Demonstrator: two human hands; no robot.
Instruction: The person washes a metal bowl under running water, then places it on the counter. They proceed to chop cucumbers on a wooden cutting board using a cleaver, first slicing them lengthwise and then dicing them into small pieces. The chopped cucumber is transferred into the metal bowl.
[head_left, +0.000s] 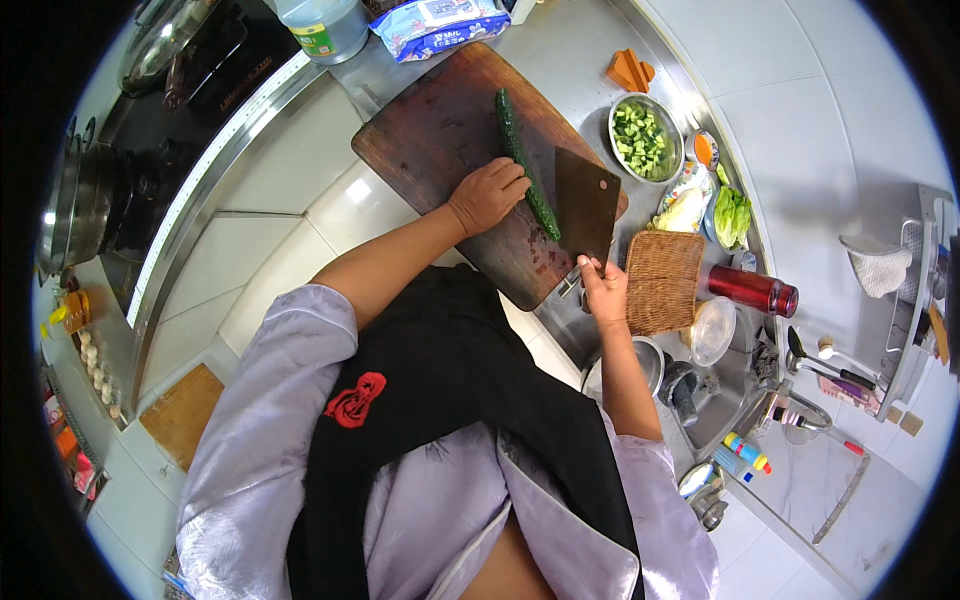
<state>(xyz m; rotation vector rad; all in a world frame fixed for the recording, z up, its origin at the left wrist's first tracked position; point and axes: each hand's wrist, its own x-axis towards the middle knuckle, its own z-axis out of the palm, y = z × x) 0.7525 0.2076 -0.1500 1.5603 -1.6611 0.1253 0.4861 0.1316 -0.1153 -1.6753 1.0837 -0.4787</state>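
A whole green cucumber (509, 124) lies lengthwise on a dark, wet wooden cutting board (435, 124). My left hand (491, 193) rests over the cucumber's middle, its fingers curled on it. In my right hand (604, 289) is a broad Chinese cleaver (588, 202), gripped low at its handle end. The blade lies nearly flat over the board's right side, close beside the cucumber but apart from it. Most of the handle is hidden by my fingers. Right of the board, a steel bowl (613, 154) holds diced cucumber (639, 139).
A wicker basket (664, 281) sits right of my right hand, with a red thermos flask (752, 291) beyond it. Lettuce (730, 217) and orange carrot pieces (630, 71) lie along the wall. The sink (720, 416) is at right, a black cooktop (217, 67) at upper left.
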